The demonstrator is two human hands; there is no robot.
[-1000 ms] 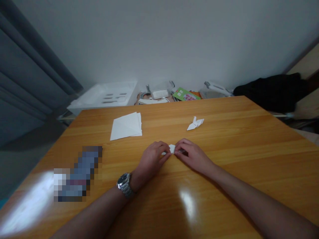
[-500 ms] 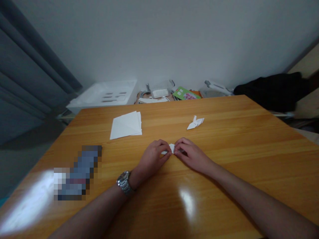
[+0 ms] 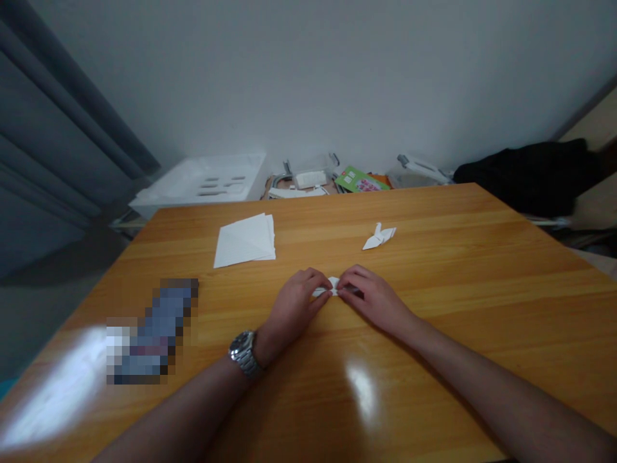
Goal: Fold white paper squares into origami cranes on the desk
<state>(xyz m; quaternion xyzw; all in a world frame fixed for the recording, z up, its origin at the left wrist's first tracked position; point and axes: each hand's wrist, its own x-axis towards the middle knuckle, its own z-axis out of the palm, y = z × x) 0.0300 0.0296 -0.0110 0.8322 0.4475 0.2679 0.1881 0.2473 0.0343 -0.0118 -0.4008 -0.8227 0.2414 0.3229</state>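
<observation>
Head camera view: a left hand (image 3: 295,301) and a right hand (image 3: 378,301), close together, pinch a small folded white paper (image 3: 333,281) between them over a wooden table (image 3: 457,270); beyond lie a white paper bird (image 3: 378,240), right, and white sheets (image 3: 243,241), left

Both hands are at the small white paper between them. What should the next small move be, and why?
Probably press the folded paper gently with the fingertips to firm it: the left hand and right hand grip it from opposite sides, low over the table. Fingers hide much of it.
</observation>
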